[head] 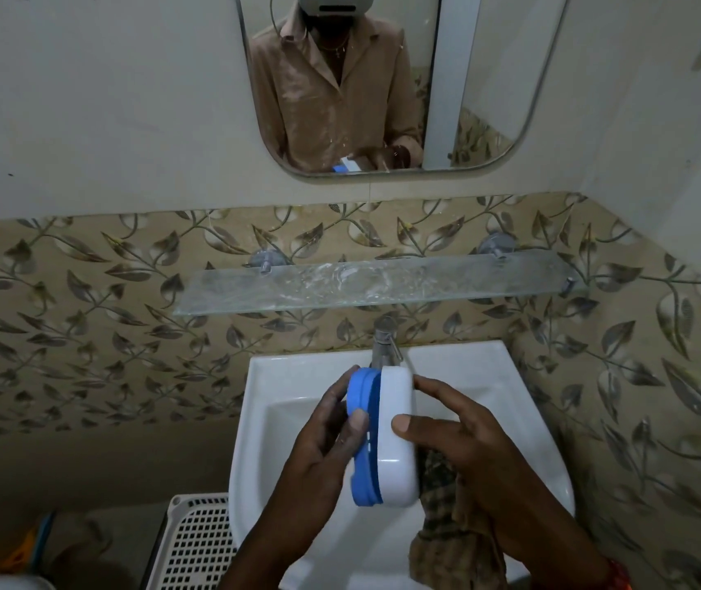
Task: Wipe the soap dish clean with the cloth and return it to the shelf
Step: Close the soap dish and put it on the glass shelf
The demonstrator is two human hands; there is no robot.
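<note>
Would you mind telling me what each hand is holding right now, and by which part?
The left hand grips the soap dish by its blue side; the right hand holds its white side and also holds the cloth beneath its palm.

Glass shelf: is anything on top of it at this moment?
Nothing stands on the glass shelf; only smears show. The soap dish is held over the sink by the left hand and right hand.
</note>
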